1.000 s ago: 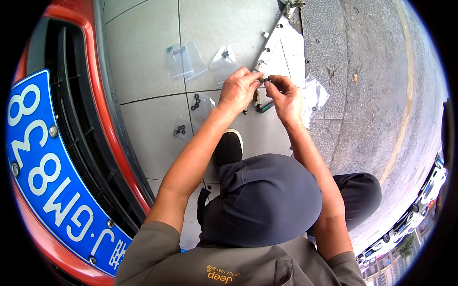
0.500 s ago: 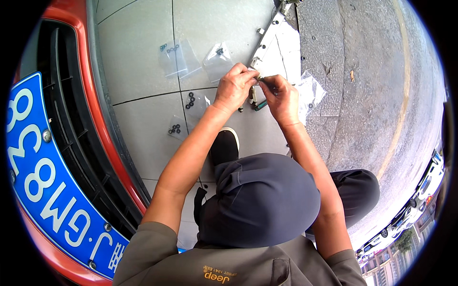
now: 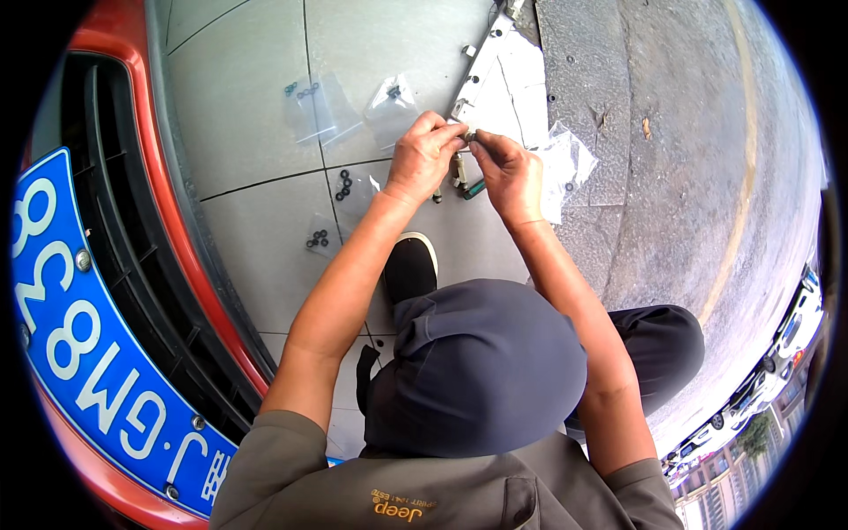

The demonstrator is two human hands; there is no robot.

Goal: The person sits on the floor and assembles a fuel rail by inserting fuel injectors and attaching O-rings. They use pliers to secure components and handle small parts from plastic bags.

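Head view: a floor of large grey tiles (image 3: 256, 115) runs from the middle to twelve o'clock, meeting rough stone paving (image 3: 707, 150) at about two o'clock. At nine o'clock stands the red bumper (image 3: 168, 221) of a car, with a black grille and a blue number plate (image 3: 97, 353) reaching down to seven o'clock. The person crouches at the centre, one knee in dark cloth (image 3: 477, 362) at six o'clock and a black shoe (image 3: 411, 265) just above it.

Both forearms rise from the lower edge and meet near twelve o'clock. The left hand (image 3: 422, 159) is closed, thumb and fingertips pinching a small metal part (image 3: 471, 137); the right hand (image 3: 511, 172) is closed too, its fingertips pinched on the same part from the other side, so the two hands touch there. The part is too small to tell its kind. Just below the hands, small bolts and a green-handled tool (image 3: 466, 183) lie on the tiles.

A white flat bracket (image 3: 499, 84) lies at twelve o'clock, just beyond the hands. Clear plastic bags (image 3: 318, 106) lie at eleven o'clock, some holding small black rings (image 3: 343, 184), and another crumpled clear bag (image 3: 565, 168) lies at one o'clock beside the right hand.
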